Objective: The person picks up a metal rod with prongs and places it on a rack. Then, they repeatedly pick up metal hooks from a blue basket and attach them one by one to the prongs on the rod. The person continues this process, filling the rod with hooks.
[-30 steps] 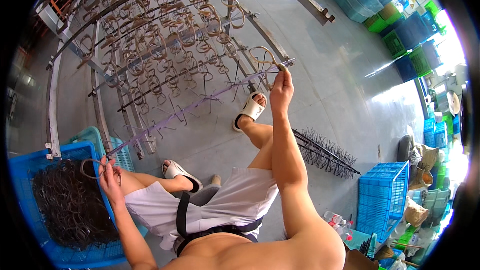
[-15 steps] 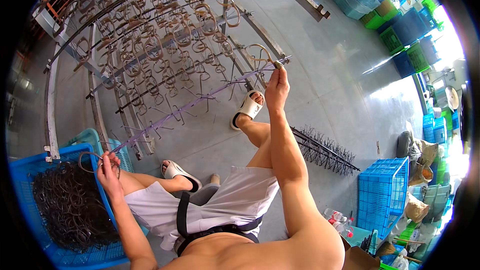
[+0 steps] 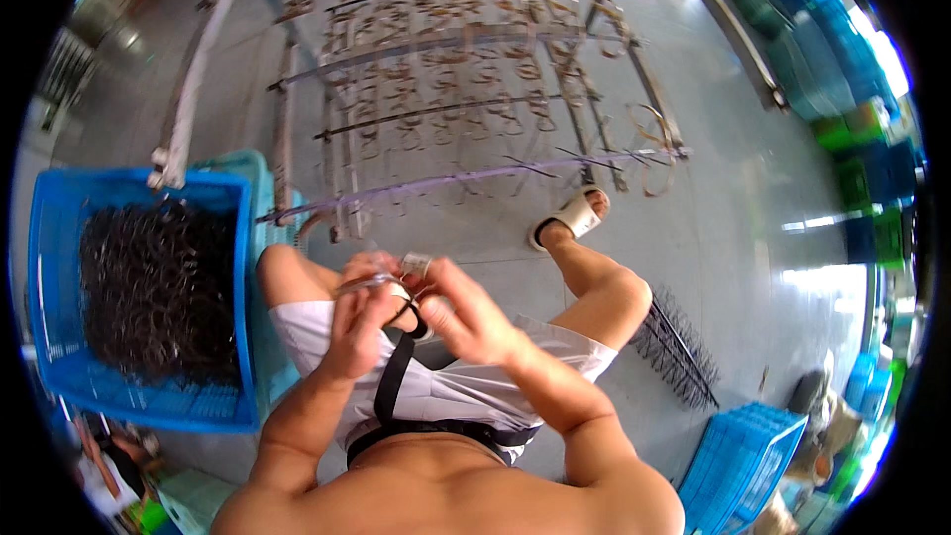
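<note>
Left hand: The left hand [image 3: 362, 322] was raised in front of the torso, above the lap, its fingers curled and pinched on a thin wire ring [image 3: 381, 282].
Right hand: The right hand [image 3: 466, 312] met the left from the other side, thumb and forefinger closed on the same small work; what lay under the fingertips could not be told.
Wire ring: It sat between the two hands, just above the white shorts [image 3: 446, 386], touching both; its shape was partly hidden by the fingers.
Strap: A black strap [image 3: 393, 386] ran from the hands down to a black waistband.
Blue crate: An open plastic crate [image 3: 59, 238] stood on the floor at the person's left, just beside the left knee, filled with a dark tangle of wire rings [image 3: 154, 287].
Rack: A metal rack [image 3: 475, 109] of horizontal rods stood ahead of the knees, its rods hung with many brownish wire loops; the nearest rod [image 3: 466, 178] carried only a few.
Right foot: It wore a white sandal [image 3: 572, 218], set on the grey floor below the near rod.
Spiked bar: A dark comb-like bar of wire pins [image 3: 679, 347] lay on the floor to the right of the right knee.
Stacked crates: Further blue crates [image 3: 743, 456] stood at lower right, well apart from the hands.
</note>
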### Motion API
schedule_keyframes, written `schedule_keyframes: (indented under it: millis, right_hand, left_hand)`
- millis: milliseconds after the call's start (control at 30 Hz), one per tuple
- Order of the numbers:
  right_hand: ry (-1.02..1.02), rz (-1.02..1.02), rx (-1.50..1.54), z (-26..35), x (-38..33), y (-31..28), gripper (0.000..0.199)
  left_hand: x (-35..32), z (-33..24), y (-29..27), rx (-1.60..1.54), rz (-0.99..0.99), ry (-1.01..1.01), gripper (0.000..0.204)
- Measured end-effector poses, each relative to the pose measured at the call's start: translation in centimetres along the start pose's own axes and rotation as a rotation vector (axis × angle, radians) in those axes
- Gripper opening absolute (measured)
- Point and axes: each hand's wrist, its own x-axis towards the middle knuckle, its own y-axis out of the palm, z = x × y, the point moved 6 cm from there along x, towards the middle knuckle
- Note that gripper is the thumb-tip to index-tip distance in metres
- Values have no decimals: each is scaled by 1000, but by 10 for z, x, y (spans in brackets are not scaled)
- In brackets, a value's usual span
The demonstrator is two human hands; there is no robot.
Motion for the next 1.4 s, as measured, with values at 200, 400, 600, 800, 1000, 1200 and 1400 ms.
schedule_keyframes:
  millis: [200, 400, 600, 800, 1000, 1200, 1400]
  right_hand:
    - [246, -350, 512, -44, -12, 21, 27]
    - [-209, -1114, 29, -37, -35, -168, 21]
    - [-68, -1285, 76, -74, -47, -233, 21]
    - [-40, -1198, 184, -90, -30, -219, 23]
    - [-76, -1194, 250, -101, -24, -215, 22]
    - [-80, -1246, 306, -93, -26, -215, 23]
    - [-94, -1202, 329, -92, -21, -212, 24]
  left_hand:
    - [14, 22, 11, -162, -127, -53, 22]
    - [-18, 10, -179, 686, -770, 61, 21]
    - [-64, 55, -335, 1511, -768, -1019, 52]
    - [-127, 134, -480, 906, -958, -574, 47]
    - [-80, 46, -367, 1496, -823, -574, 42]
    - [-61, 6, -320, 1058, -860, 47, 57]
    - [-50, 22, -306, 1129, -480, -368, 57]
